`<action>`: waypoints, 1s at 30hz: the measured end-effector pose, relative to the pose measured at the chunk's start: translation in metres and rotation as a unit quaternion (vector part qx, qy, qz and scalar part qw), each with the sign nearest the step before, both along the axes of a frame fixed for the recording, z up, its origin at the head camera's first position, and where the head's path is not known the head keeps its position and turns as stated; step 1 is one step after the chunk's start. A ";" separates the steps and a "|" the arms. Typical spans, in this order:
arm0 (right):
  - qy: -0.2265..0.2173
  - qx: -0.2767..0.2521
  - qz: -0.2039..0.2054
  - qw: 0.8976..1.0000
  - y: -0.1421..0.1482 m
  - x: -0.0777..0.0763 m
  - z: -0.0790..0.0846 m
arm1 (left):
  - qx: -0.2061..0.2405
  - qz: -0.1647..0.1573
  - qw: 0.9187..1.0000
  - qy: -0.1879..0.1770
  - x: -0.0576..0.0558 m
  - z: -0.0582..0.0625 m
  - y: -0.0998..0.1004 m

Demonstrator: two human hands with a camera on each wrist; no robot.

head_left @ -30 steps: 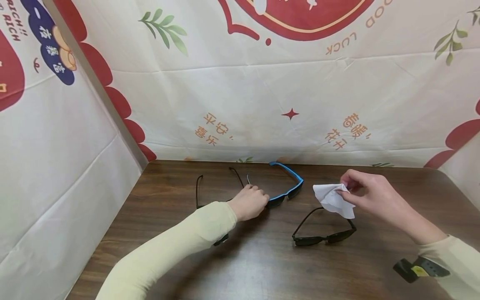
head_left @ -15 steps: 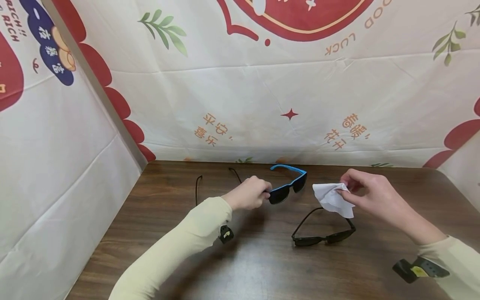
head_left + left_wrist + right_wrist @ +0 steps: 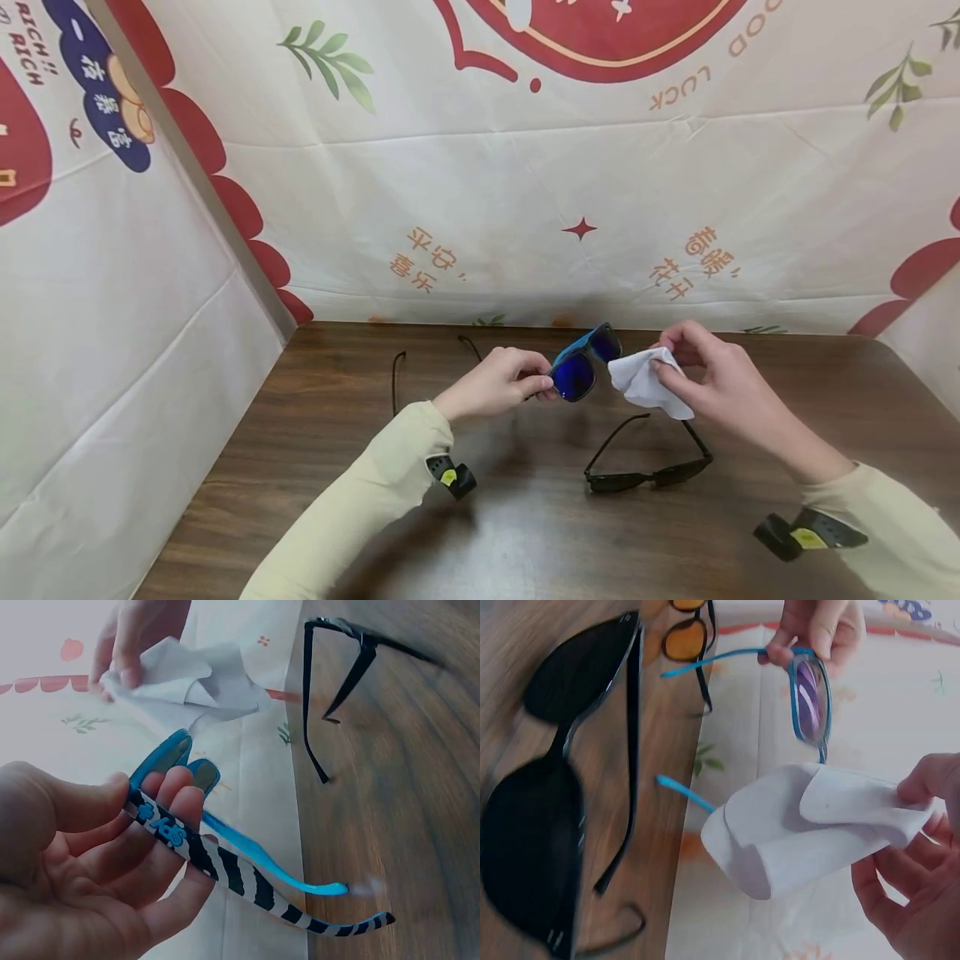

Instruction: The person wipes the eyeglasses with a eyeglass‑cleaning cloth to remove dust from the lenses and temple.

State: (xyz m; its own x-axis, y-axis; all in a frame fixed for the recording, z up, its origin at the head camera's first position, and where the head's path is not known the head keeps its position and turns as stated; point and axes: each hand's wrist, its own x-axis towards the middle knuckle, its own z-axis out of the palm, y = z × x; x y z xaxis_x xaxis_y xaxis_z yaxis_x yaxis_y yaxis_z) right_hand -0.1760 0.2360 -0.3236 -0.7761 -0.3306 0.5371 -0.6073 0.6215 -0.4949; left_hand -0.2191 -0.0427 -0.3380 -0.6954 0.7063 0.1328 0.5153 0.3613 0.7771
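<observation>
The blue-framed sunglasses (image 3: 574,377) are raised off the table (image 3: 637,542), their near hinge pinched between the thumb and fingers of the left hand (image 3: 495,385). Beyond those fingertips the lenses show glossy deep blue in the head view and purplish in the right wrist view. Both temples are unfolded; the one by the left thumb wears black-and-white zebra stripes (image 3: 240,874) outside, with raised blue lettering, while the other shows bright blue.

Just past the far lens, the right hand (image 3: 723,387) pinches a thin, creased white cloth (image 3: 647,382) between thumb and fingers. The cloth overlaps the far end of the frame in the right wrist view; whether it touches is unclear.

Below the right fingers, black sunglasses (image 3: 618,482) lie on the wood, temples open toward the backdrop (image 3: 487,192). Beyond the left fingers, on the hand's outer side, rest black glasses with orange lenses (image 3: 684,639), their front hidden in the head view behind the left hand and sleeve (image 3: 367,500). The printed white backdrop hangs behind everything.
</observation>
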 end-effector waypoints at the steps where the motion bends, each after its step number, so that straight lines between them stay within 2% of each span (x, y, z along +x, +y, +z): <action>1: 0.007 0.002 -0.002 1.000 -0.005 -0.001 0.000 | 0.004 -0.001 1.000 -0.002 0.001 0.000 0.001; 8: 0.112 0.033 -0.021 0.993 -0.043 -0.015 0.002 | 0.030 -0.017 0.999 0.023 0.006 0.002 0.005; 12: 0.125 0.025 -0.002 0.992 -0.056 -0.016 -0.004 | 0.045 -0.019 0.999 0.019 0.009 0.004 0.005; 15: 0.123 0.013 0.035 0.992 -0.058 -0.014 -0.009 | 0.052 -0.004 0.999 0.009 0.010 0.005 0.002; 18: 0.144 0.019 0.069 0.987 -0.057 -0.012 -0.014 | 0.056 0.010 0.998 0.006 0.007 0.005 -0.002; 23: 0.225 0.062 0.114 0.966 -0.054 -0.010 -0.020 | 0.057 0.016 0.998 0.021 0.003 0.006 -0.006; 25: 0.250 0.077 0.119 0.958 -0.052 -0.009 -0.022 | 0.055 0.015 0.998 0.022 0.003 0.007 -0.007; 27: 0.261 0.082 0.116 0.955 -0.050 -0.009 -0.022 | 0.053 0.010 0.998 0.014 0.002 0.008 -0.007; 30: 0.250 0.072 0.095 0.961 -0.049 -0.010 -0.021 | 0.053 -0.001 0.999 0.000 0.001 0.009 -0.007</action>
State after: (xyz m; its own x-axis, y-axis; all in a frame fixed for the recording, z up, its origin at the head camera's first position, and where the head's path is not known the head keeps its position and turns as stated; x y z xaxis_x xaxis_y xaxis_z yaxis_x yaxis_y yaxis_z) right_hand -0.1863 0.1870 -0.3442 -0.3524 -0.5395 0.7647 -0.8555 0.5170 -0.0295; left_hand -0.2181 -0.0495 -0.3295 -0.6933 0.6901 0.2076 0.5165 0.2749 0.8110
